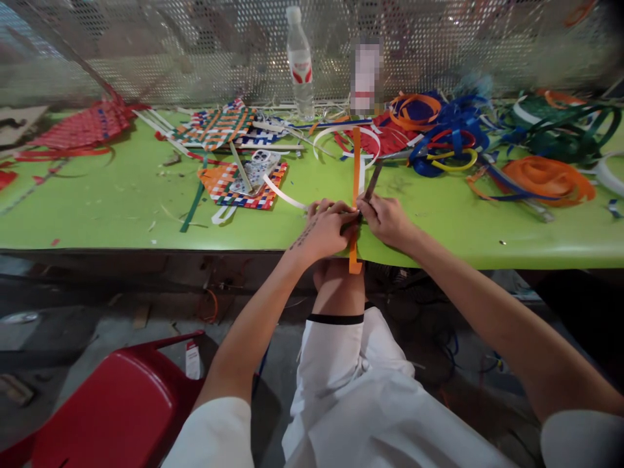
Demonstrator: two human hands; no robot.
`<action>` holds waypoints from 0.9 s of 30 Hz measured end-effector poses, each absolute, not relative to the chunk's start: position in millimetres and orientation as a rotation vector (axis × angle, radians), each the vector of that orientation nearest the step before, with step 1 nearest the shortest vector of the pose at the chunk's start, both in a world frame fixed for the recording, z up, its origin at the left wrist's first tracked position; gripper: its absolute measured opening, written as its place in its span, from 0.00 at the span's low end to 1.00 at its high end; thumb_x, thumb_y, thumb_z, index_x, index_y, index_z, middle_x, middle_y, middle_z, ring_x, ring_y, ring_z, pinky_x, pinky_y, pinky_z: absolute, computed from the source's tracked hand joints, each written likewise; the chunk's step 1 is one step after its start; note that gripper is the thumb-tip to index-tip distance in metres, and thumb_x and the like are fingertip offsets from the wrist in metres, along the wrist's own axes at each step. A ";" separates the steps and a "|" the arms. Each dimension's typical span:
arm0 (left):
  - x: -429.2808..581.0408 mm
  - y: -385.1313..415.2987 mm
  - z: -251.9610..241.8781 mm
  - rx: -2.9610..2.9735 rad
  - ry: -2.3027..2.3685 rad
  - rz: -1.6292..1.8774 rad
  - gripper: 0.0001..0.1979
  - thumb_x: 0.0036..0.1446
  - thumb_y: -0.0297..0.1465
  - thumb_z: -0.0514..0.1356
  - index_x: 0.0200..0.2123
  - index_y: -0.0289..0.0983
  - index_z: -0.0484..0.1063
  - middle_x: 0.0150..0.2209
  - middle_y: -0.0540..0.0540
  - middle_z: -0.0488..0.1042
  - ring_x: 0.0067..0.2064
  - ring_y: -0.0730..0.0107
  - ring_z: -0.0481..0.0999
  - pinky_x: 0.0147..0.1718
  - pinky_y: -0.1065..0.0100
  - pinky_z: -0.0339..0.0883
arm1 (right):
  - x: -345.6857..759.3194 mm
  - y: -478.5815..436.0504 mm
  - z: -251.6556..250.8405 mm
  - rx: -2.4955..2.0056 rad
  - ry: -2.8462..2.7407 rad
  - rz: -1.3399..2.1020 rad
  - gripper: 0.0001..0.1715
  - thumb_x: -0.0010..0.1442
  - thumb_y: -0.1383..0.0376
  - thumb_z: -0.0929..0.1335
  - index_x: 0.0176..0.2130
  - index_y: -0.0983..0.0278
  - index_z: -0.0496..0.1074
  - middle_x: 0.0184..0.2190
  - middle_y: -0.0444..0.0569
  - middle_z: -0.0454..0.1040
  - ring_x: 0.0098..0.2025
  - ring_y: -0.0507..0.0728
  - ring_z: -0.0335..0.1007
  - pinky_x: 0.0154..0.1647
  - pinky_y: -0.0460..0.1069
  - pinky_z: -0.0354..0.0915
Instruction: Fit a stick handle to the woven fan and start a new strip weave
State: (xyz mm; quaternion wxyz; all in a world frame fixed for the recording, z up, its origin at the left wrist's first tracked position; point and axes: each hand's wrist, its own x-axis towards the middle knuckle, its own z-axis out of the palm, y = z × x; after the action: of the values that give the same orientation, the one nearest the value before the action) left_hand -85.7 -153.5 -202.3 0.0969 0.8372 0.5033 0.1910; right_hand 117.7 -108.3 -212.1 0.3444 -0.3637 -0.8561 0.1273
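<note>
No readable text or signs.

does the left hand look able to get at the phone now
Probably yes: the phone lies to the left of the left hand, with just a thin white strip between; a narrow stick rests across the phone.

Craft workshop — green worktable (131, 218), coiled coloured strips (548, 181), woven pieces (214, 127), perforated screen (219, 55) behind

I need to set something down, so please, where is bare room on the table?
The table is bare, except scraps, left between the red weave and green strip, and right between the right hand and the big orange coil. It is crowded along the mesh.
</note>
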 end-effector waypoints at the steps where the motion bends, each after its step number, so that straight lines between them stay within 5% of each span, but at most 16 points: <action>1: -85.9 -153.7 -202.3 2.486 1.491 0.566 0.17 0.69 0.36 0.60 0.56 0.48 0.84 0.60 0.48 0.80 0.63 0.47 0.69 0.62 0.45 0.56 | 117.6 -109.6 -211.9 -0.932 -2.233 0.354 0.32 0.80 0.45 0.56 0.47 0.62 0.77 0.42 0.57 0.83 0.39 0.61 0.79 0.42 0.54 0.71; 27: -86.2 -152.8 -204.5 2.449 1.478 0.605 0.21 0.71 0.39 0.58 0.62 0.49 0.81 0.61 0.47 0.80 0.62 0.47 0.70 0.62 0.46 0.59 | 116.5 -113.8 -215.0 -1.140 -2.211 0.184 0.34 0.80 0.46 0.53 0.50 0.64 0.77 0.43 0.61 0.84 0.33 0.62 0.79 0.34 0.54 0.66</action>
State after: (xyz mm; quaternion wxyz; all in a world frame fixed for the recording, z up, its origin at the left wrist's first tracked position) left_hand -86.2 -152.8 -204.5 0.1087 0.8327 0.5024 0.2059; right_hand 116.5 -113.8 -215.0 0.3179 -0.4331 -0.8405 0.0698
